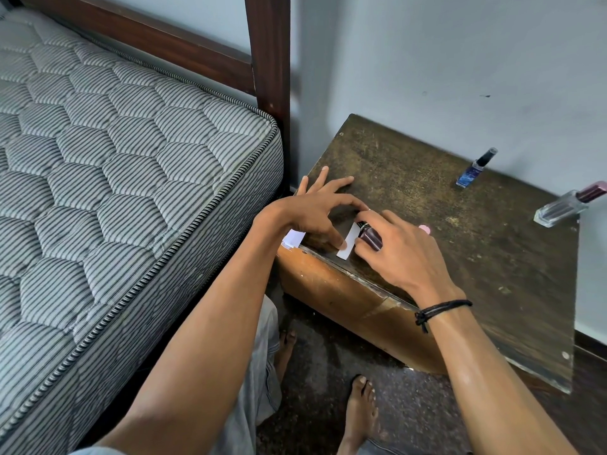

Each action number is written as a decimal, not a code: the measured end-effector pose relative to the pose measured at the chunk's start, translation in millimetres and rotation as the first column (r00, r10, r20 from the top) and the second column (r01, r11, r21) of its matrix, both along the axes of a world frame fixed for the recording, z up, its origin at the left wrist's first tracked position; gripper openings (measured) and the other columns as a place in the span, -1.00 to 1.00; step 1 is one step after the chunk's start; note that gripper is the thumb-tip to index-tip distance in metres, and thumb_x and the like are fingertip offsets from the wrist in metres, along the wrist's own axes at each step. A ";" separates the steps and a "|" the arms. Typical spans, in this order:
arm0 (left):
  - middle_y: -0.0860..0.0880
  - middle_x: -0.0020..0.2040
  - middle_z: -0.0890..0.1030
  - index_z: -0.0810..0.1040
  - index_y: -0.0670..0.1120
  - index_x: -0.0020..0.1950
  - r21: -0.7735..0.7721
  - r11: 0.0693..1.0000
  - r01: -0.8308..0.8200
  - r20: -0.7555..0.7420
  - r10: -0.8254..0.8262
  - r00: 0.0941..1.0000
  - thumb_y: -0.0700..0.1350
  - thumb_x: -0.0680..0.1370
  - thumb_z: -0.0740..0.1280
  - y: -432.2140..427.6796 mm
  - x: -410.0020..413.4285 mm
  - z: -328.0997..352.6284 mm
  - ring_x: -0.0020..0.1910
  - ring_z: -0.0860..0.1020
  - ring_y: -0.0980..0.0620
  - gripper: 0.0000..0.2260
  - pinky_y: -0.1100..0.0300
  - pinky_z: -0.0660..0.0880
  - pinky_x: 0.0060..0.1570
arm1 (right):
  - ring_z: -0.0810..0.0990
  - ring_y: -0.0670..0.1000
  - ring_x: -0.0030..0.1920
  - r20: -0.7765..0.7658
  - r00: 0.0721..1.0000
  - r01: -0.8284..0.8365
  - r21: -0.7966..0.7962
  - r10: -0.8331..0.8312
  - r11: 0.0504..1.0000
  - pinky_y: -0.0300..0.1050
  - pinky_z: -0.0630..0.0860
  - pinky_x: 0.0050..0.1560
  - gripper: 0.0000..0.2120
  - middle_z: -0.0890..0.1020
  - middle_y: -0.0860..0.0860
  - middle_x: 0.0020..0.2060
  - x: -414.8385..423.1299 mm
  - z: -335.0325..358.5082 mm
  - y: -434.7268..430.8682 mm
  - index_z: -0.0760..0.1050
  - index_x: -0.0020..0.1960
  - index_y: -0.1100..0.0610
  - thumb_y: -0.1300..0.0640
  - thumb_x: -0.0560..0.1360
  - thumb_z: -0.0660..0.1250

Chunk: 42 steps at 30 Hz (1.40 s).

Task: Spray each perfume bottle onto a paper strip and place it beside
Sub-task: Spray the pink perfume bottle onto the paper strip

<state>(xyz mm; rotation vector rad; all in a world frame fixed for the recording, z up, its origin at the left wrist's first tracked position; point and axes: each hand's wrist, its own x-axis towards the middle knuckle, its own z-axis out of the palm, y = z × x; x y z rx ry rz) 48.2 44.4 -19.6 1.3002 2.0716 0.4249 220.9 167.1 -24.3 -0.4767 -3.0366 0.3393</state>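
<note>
Both forearms [213, 323] outstretched, left hand [312, 211] on strip [349, 239], right hand [404, 251] around bottle [371, 238]

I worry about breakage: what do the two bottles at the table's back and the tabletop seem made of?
Blue bottle: likely glass, glossy and tinted. Clear bottle: probably glass, see-through with a thick base. Tabletop: seemingly wood, dull, its surface worn and scratched.

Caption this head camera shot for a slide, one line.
Left hand pins a paper strip at the table edge while right hand holds a dark perfume bottle beside it.
</note>
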 end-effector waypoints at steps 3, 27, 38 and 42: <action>0.10 0.65 -0.10 0.37 0.28 0.47 0.000 1.000 0.000 0.002 0.000 1.000 0.04 0.40 0.56 -0.2 0.0 -0.9 0.57 -0.40 -0.07 -0.31 -0.21 -0.48 0.44 | 0.63 0.06 -0.01 -0.003 1.000 0.005 -0.013 -0.005 1.000 -0.02 0.51 -0.24 -0.62 0.58 -0.10 0.04 0.6 0.1 -0.3 0.44 0.37 -0.12 -0.20 0.60 0.21; 0.12 0.65 -0.10 0.36 0.25 0.47 0.009 1.000 -0.004 0.021 0.004 1.000 0.05 0.39 0.57 -0.5 -1.9 -3.6 0.56 -0.41 -0.04 -0.30 -0.21 -0.49 0.44 | 0.60 0.01 -0.01 -0.017 0.999 0.024 -0.201 -0.028 0.979 -0.03 0.48 -0.15 -0.61 0.57 -0.15 0.13 4.8 2.1 4.6 0.37 0.41 -0.25 -0.17 0.60 0.28; 0.06 0.65 -0.02 0.36 0.21 0.50 0.069 0.996 -0.054 0.039 0.052 0.998 0.10 0.39 0.57 -2.9 -6.2 -0.9 0.58 -0.36 -0.07 -0.28 -0.22 -0.42 0.48 | 0.64 0.10 0.03 -0.169 0.968 0.020 -0.682 -0.184 0.731 0.05 0.63 0.07 -0.53 0.60 -0.03 0.14 8.2 35.9 30.1 0.33 0.45 -0.26 -0.21 0.56 0.30; 0.09 0.65 -0.09 0.31 0.26 0.51 0.025 1.000 0.003 -0.061 -0.002 0.998 0.14 0.35 0.59 0.9 -0.3 -6.1 0.57 -0.41 -0.05 -0.21 -0.18 -0.47 0.43 | 0.65 0.13 0.17 -0.169 0.953 -0.006 -0.842 -0.253 0.540 0.11 0.60 0.19 -0.51 0.63 0.06 0.21 13.4 42.2 37.5 0.35 0.38 -0.14 -0.07 0.47 0.35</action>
